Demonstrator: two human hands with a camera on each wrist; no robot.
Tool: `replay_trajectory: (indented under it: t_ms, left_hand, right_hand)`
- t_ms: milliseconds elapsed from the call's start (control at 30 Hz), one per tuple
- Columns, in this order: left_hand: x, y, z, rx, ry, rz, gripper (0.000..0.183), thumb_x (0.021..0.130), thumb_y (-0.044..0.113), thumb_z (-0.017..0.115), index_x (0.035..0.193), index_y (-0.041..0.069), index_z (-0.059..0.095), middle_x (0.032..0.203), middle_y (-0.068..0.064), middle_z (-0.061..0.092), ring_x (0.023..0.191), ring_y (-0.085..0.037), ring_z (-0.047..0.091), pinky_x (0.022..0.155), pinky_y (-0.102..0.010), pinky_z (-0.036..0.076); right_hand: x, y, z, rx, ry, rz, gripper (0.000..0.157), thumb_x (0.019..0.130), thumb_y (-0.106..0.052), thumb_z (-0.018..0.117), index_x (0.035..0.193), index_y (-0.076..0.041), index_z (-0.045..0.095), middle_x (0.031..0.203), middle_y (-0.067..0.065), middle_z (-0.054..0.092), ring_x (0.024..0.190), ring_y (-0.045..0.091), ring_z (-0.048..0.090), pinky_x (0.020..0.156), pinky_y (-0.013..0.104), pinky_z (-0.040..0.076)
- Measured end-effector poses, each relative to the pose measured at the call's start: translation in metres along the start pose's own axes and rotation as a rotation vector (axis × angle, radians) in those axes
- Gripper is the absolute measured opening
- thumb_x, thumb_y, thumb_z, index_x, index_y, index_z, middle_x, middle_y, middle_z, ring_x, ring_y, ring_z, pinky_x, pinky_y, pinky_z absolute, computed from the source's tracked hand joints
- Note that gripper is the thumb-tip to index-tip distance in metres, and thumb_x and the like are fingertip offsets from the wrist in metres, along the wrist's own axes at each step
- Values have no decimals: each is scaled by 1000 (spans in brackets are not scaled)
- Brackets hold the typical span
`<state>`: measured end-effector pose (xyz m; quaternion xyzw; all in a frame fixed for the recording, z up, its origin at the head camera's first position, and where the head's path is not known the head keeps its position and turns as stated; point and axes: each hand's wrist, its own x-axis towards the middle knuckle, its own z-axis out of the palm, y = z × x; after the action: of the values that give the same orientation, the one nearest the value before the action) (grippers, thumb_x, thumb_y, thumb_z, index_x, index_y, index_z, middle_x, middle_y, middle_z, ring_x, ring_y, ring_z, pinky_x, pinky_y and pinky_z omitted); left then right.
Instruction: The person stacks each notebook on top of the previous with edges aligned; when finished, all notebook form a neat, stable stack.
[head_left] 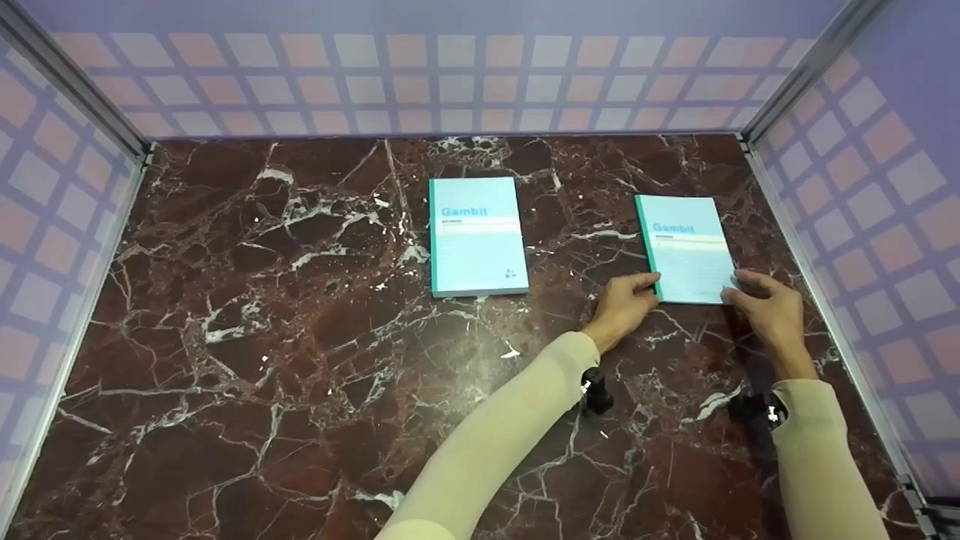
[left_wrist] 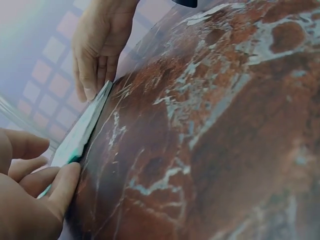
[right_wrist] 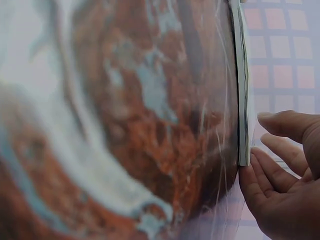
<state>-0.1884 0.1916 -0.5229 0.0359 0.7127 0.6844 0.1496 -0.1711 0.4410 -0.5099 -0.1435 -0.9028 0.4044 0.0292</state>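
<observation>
On the right of the head view lies a notebook (head_left: pixel 688 259) with a pale blue cover, a green spine and "Gambit" lettering. The fingers of my left hand (head_left: pixel 624 306) touch its spine near the front corner. My right hand (head_left: pixel 772 309) is at the opposite edge. In the right wrist view, fingers of the right hand (right_wrist: pixel 287 170) touch the notebook's edge (right_wrist: pixel 243 100), while the thumb stands apart from it. The left wrist view shows the left hand (left_wrist: pixel 30 200) beside the green spine (left_wrist: pixel 75 156). Whether several notebooks are stacked there, I cannot tell.
A matching Gambit notebook, or pile of them, (head_left: pixel 478 240) lies left of the hands, showing a thicker front edge. Dark red marble-patterned tabletop (head_left: pixel 247 375) lies under everything. Checked panels (head_left: pixel 480 82) enclose the back and both sides, with the right panel (head_left: pixel 862 225) close to my right hand.
</observation>
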Motion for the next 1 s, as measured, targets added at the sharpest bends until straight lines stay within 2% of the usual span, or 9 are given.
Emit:
replay_trajectory:
  t_ms: [133, 233, 300, 400, 500, 667, 833, 1000]
  left_hand:
    - [-3, -2, 0, -92, 45, 13, 38, 98, -4, 69, 134, 7, 75, 131, 0, 74, 92, -10, 72, 71, -17, 52]
    - [-3, -2, 0, -139, 102, 2, 35, 96, 0, 75, 130, 8, 78, 109, 1, 80, 79, -19, 73, 64, -19, 51]
    - [-3, -1, 0, -169, 137, -8, 35, 94, 0, 79, 127, 8, 79, 95, 0, 80, 78, -19, 75, 64, -20, 55]
    - [-3, 1, 0, -263, 149, -3, 37, 93, -4, 79, 128, 5, 77, 94, -3, 77, 81, -23, 77, 70, -27, 62]
    - [-4, 3, 0, -364, 133, 21, 39, 93, -9, 77, 130, -1, 73, 100, -8, 75, 86, -29, 77, 76, -32, 65]
    - [-4, 5, 0, -380, 138, 47, 32, 94, -8, 76, 126, -3, 74, 93, -7, 74, 87, -31, 77, 76, -31, 65]
    - [-2, 8, 1, -482, 153, -10, 29, 92, -15, 74, 120, -6, 76, 88, -8, 72, 89, -36, 77, 76, -31, 66]
    - [0, 13, 0, -578, 166, -49, 29, 91, -17, 73, 119, -7, 75, 88, -11, 73, 90, -37, 77, 76, -31, 66]
  right_hand:
    - [-3, 1, 1, 47, 12, 4, 52, 100, -29, 78, 141, 1, 67, 129, 10, 72, 101, -3, 56, 82, 12, 46]
    - [-6, 2, 0, 82, 19, -3, 51, 100, -27, 78, 139, 3, 67, 117, -4, 74, 98, -3, 59, 79, 12, 48]
    - [-8, 2, 0, 97, 14, -9, 51, 100, -27, 78, 139, 3, 68, 110, -13, 73, 94, -2, 61, 76, 13, 49]
    - [-9, 0, 0, 118, 6, -13, 50, 99, -27, 79, 138, 4, 68, 102, -22, 71, 85, 0, 65, 70, 14, 51]
    - [-8, -2, -1, 153, 7, -8, 48, 99, -23, 80, 137, 5, 68, 99, -21, 72, 78, 1, 67, 66, 15, 54]
    - [-7, -1, -1, 181, 1, 0, 48, 99, -21, 80, 137, 5, 68, 101, -19, 73, 82, -1, 67, 70, 13, 56]
    - [-9, 1, -3, 168, -17, 10, 51, 100, -27, 79, 139, 3, 67, 99, -22, 72, 88, -1, 66, 75, 12, 54]
    - [-12, -1, -3, 246, -85, 39, 54, 102, -27, 75, 143, 4, 63, 100, -21, 71, 92, -1, 67, 81, 14, 57]
